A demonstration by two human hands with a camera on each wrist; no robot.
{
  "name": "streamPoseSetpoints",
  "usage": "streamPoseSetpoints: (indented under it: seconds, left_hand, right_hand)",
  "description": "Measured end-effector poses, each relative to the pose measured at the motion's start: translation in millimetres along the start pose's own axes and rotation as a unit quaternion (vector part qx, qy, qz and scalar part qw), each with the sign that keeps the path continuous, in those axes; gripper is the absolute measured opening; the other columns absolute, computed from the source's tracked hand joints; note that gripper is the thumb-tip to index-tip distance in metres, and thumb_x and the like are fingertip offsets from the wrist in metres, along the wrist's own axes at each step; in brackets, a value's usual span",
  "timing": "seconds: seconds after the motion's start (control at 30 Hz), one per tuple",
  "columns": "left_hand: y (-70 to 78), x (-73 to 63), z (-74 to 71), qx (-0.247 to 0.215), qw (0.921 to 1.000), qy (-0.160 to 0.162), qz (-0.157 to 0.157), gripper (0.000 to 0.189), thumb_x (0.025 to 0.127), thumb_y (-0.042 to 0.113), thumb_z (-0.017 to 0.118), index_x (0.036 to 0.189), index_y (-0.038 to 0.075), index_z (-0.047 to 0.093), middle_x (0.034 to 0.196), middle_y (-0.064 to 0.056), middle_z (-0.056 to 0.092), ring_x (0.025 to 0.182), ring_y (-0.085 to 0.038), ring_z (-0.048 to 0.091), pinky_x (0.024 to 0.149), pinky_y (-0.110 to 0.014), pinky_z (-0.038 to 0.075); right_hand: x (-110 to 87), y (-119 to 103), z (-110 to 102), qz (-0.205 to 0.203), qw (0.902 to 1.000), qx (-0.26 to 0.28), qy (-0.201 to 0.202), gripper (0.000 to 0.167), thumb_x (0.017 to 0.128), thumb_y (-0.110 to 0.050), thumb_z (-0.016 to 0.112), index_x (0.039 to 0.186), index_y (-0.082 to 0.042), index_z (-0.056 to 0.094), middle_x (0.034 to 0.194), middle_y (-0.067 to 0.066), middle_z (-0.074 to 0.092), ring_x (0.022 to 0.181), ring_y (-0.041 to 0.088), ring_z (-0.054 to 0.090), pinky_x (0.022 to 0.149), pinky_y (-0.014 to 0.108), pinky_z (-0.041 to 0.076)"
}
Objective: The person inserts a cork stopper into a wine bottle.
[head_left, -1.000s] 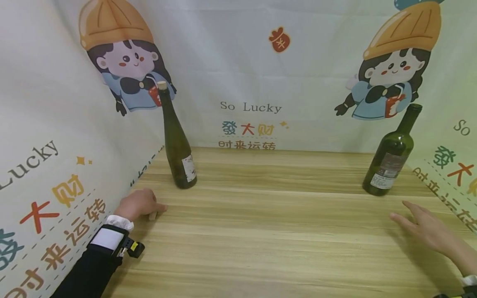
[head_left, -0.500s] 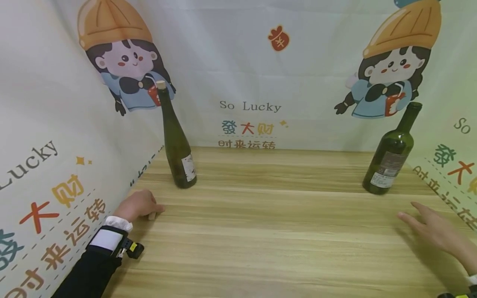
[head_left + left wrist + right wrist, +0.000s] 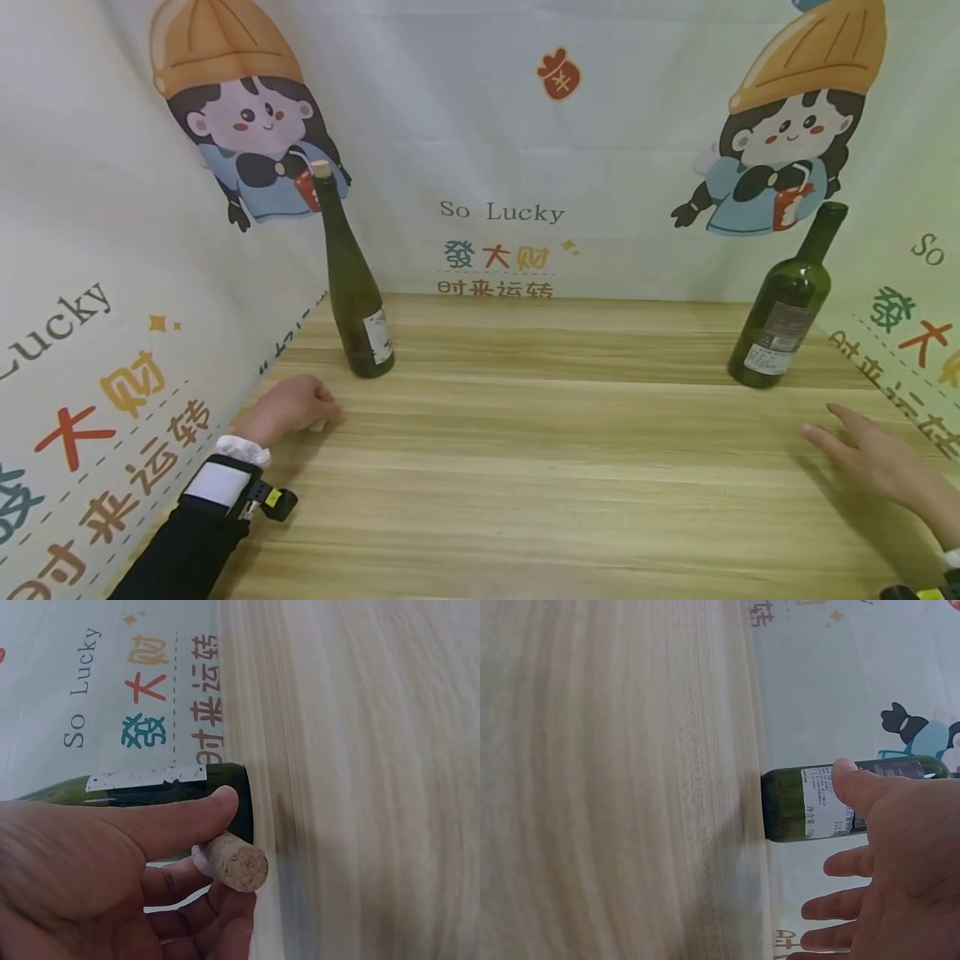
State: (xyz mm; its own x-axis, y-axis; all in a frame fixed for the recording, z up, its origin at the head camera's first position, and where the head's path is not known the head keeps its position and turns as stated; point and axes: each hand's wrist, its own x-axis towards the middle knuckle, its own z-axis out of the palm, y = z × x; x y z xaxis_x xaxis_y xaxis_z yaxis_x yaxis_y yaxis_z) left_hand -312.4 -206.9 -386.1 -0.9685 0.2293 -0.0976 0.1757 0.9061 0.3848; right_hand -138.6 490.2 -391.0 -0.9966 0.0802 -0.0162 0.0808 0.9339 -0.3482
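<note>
My left hand (image 3: 288, 408) is in front of the left green bottle (image 3: 351, 287), a little to its left. It pinches a cork (image 3: 238, 862) between thumb and curled fingers; the left wrist view shows the cork's round end, while in the head view the hand hides it. That bottle stands upright with a pale stopper (image 3: 321, 169) in its mouth and a torn white label. My right hand (image 3: 873, 458), fingers spread and holding nothing, is in front of the right green bottle (image 3: 797, 287). This second bottle stands upright, its dark neck top showing no cork, with a label (image 3: 826, 802) low on its side.
A light wood-grain table (image 3: 555, 467) lies under both hands. Printed white cloth (image 3: 450, 100) with cartoon figures and lettering hangs behind it and along both sides. The bottles stand far apart near the back corners.
My left hand has turned slightly, its fingertips shifting a little up and right. The right hand moved slightly right earlier, then stayed. Both bottles remain in place.
</note>
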Motion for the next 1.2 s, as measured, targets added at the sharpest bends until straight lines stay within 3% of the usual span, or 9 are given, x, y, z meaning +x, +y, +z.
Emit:
streamPoseSetpoints:
  seconds: [0.17, 0.33, 0.53, 0.67, 0.8, 1.03, 1.2]
  left_hand:
    - [6.7, 0.5, 0.8, -0.011, 0.9999, -0.002, 0.003, 0.029, 0.088, 0.032, 0.064, 0.069, 0.01, 0.058, 0.062, 0.002, 0.051, 0.056, -0.014, 0.045, 0.05, -0.027, 0.036]
    - [13.8, -0.3, 2.1, -0.028, 0.9992, 0.016, 0.023, 0.022, 0.09, 0.029, 0.063, 0.081, 0.009, 0.061, 0.068, -0.002, 0.058, 0.06, -0.015, 0.05, 0.053, -0.027, 0.041]
    - [22.7, 1.1, 4.9, -0.039, 0.9983, 0.026, 0.034, 0.024, 0.093, 0.03, 0.058, 0.083, 0.008, 0.061, 0.069, -0.003, 0.057, 0.062, -0.016, 0.051, 0.054, -0.027, 0.042]
    - [27.9, 4.1, 3.7, -0.038, 0.9961, 0.056, 0.056, 0.023, 0.093, 0.03, 0.06, 0.091, 0.007, 0.063, 0.079, -0.005, 0.059, 0.071, -0.018, 0.052, 0.059, -0.028, 0.043]
    - [34.8, 6.3, 0.0, -0.053, 0.9933, 0.064, 0.081, 0.029, 0.09, 0.031, 0.063, 0.102, 0.005, 0.063, 0.094, -0.009, 0.062, 0.081, -0.02, 0.054, 0.066, -0.03, 0.045]
    - [51.1, 7.1, -2.8, -0.073, 0.991, 0.058, 0.096, 0.034, 0.089, 0.036, 0.065, 0.111, 0.01, 0.062, 0.101, -0.008, 0.059, 0.087, -0.021, 0.051, 0.07, -0.031, 0.045]
    - [63.5, 7.9, -2.8, -0.083, 0.9862, 0.066, 0.127, 0.029, 0.088, 0.036, 0.066, 0.109, 0.016, 0.063, 0.103, -0.004, 0.061, 0.09, -0.02, 0.052, 0.075, -0.033, 0.046]
  right_hand:
    - [-0.2, -3, -2, 0.0, 1.0, -0.001, -0.001, 0.081, 0.101, -0.046, 0.033, 0.136, 0.024, 0.013, 0.127, 0.055, 0.021, 0.111, 0.07, 0.027, 0.087, 0.074, 0.027]
    - [0.3, -3, -3, -0.002, 1.0, -0.008, -0.001, 0.08, 0.101, -0.045, 0.033, 0.136, 0.025, 0.015, 0.126, 0.055, 0.022, 0.11, 0.069, 0.029, 0.087, 0.074, 0.029]
    - [1.0, 0, -4, 0.0, 0.9999, -0.009, -0.005, 0.08, 0.101, -0.046, 0.032, 0.136, 0.025, 0.015, 0.126, 0.055, 0.022, 0.11, 0.07, 0.028, 0.087, 0.074, 0.028]
    - [3.1, -1, -8, -0.007, 0.9998, -0.016, 0.005, 0.08, 0.101, -0.044, 0.034, 0.134, 0.026, 0.017, 0.124, 0.055, 0.024, 0.108, 0.069, 0.033, 0.085, 0.073, 0.032]
    - [8.2, -1, -14, -0.021, 0.9988, -0.036, 0.027, 0.078, 0.101, -0.043, 0.036, 0.132, 0.028, 0.021, 0.122, 0.054, 0.03, 0.104, 0.068, 0.039, 0.082, 0.072, 0.036]
    - [15.4, -1, -21, 0.004, 0.9992, -0.035, 0.018, 0.084, 0.101, -0.047, 0.032, 0.132, 0.029, 0.016, 0.122, 0.056, 0.026, 0.105, 0.069, 0.035, 0.083, 0.072, 0.035]
    - [20.5, -4, -26, 0.01, 0.9989, -0.035, 0.031, 0.085, 0.1, -0.048, 0.033, 0.133, 0.029, 0.016, 0.121, 0.057, 0.025, 0.105, 0.069, 0.035, 0.082, 0.071, 0.036]
